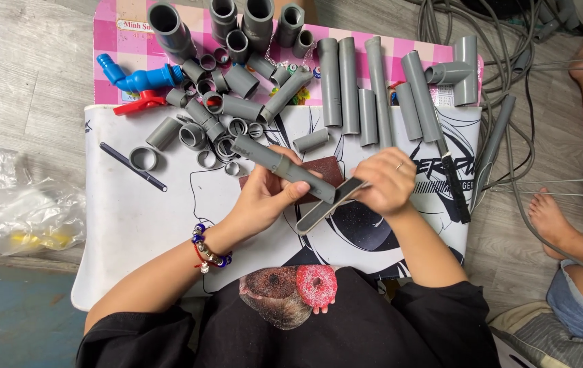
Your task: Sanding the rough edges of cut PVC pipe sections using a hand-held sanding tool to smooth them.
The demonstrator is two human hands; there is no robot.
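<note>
From the head view, the left hand (264, 197) is wrapped around a grey pipe (283, 167), with the fingers curled tight on it and the thumb lying along its side; the pipe is tilted, with its far end up toward the heap of parts and its near end at the middle of the board (135, 232); the right hand (387, 182) pinches a flat file (329, 204) between fingers and thumb, and the file's upper end touches the near end of the pipe; a brown sheet (329, 169) lies on the board just under the pipe; the board is white with a black drawing, and both hands are over its middle; a heap of short grey rings and joints (213, 116) sits at the board's far left corner, running onto a pink checked sheet (128, 48) behind it; a blue valve (138, 78) with a red handle (138, 103) lies on the pink sheet by the left edge; long grey pipes (356, 88) lie side by side along the far edge; a dark pen (132, 166) lies near the left edge; a black knife (454, 180) lies near the right edge; a clear bag (25, 215) sits on the floor to the left; another person's foot (550, 215) is on the floor to the right, well apart from the hands; grey cables (510, 75) run along the floor there.
</note>
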